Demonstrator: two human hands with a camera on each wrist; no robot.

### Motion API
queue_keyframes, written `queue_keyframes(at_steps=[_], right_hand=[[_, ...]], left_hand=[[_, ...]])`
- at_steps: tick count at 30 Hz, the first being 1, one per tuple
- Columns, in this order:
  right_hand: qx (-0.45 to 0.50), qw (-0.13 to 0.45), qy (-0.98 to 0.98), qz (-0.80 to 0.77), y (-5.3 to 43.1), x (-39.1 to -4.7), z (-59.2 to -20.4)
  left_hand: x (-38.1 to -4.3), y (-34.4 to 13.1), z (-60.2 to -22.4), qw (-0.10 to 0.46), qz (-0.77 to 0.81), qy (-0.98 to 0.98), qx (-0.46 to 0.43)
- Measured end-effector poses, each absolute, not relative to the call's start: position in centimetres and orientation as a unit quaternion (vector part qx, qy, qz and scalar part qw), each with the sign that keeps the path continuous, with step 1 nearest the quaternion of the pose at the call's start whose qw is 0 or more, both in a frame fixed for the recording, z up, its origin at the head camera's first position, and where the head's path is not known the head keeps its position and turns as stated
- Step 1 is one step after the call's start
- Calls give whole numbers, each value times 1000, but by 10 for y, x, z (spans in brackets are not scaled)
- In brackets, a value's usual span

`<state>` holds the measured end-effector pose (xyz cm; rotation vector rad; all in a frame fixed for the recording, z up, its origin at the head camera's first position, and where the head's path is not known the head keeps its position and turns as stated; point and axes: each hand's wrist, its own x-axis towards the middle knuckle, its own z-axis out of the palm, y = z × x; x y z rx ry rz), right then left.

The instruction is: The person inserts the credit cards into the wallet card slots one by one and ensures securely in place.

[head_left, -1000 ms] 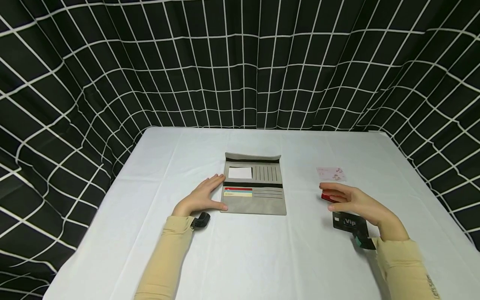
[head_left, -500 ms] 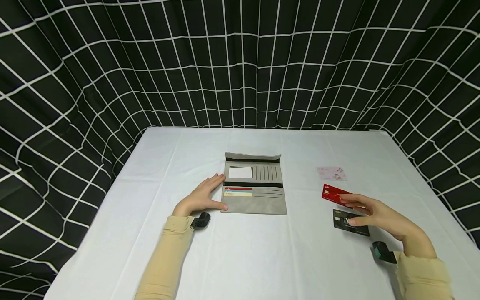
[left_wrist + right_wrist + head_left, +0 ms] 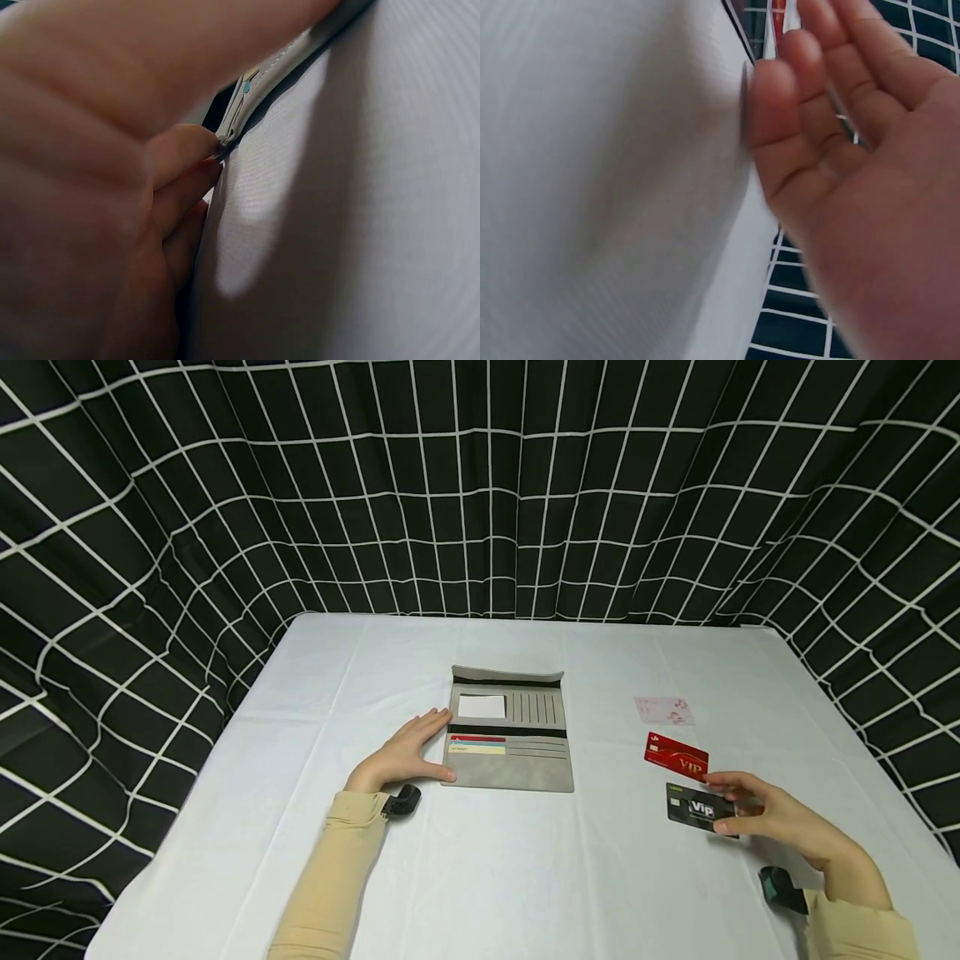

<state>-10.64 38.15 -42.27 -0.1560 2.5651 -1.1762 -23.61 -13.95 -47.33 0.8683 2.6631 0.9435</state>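
The left hand (image 3: 97, 172) touches the edge of a pale wallet (image 3: 266, 84) with its fingertips, beside partly shadowed white cloth (image 3: 420, 187).

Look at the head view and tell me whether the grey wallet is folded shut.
No, the grey wallet lies open, with its card slots showing.

The wallet (image 3: 513, 773) lies on the table (image 3: 480, 877), left of three cards (image 3: 673, 755)
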Motion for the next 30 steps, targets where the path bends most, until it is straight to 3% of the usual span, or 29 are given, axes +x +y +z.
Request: queue_keyframes(at_steps=[30], right_hand=[[-26,129,928,-348,377,-106,-438]], left_hand=[[-234,-139,-471,95,321,895,293]])
